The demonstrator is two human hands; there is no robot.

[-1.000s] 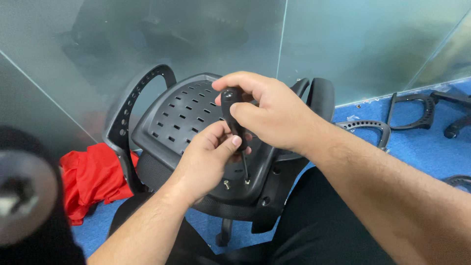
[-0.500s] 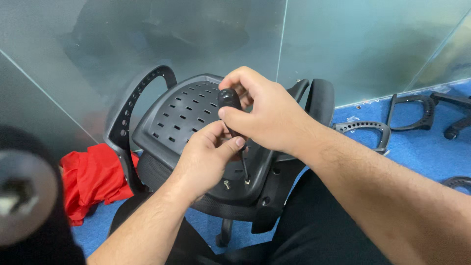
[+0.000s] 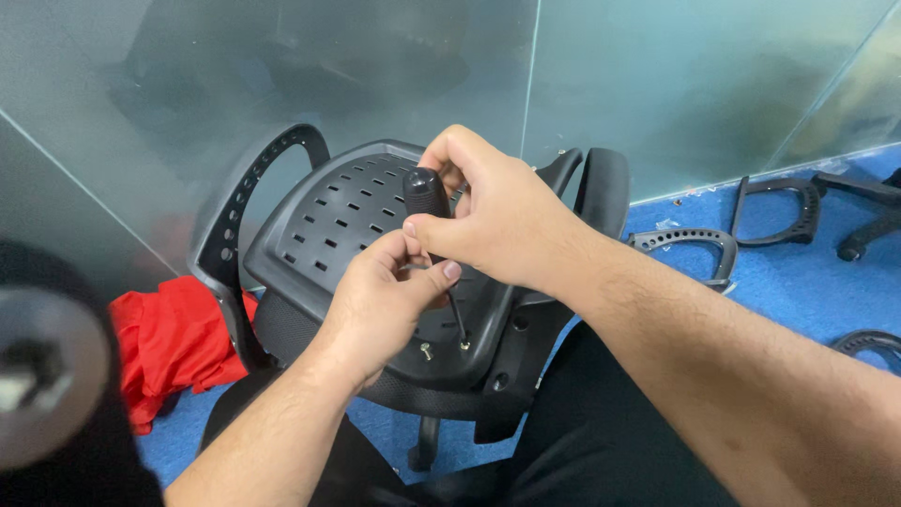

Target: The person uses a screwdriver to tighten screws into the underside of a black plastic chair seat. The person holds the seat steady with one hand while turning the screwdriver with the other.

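The blue floor (image 3: pixel 798 282) carries everything I see: a red cloth (image 3: pixel 169 343) at left, loose black armrests (image 3: pixel 690 246) at far right, and a chair base (image 3: pixel 859 211) beyond them.

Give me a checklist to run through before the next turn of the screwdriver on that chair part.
1. Grip on the tool: right hand wraps the black handle of the screwdriver. Ok.
2. Shaft steadied: left hand pinches it below the handle. Ok.
3. Tip on the screw: the shaft runs down to it, but whether the tip is seated is too small to see. Cannot tell.
4. Second screw beside it stands raised, not driven in. Not ok.
5. Perforated black seat plate leans against the glass wall with nothing clamping it in view. Cannot tell.
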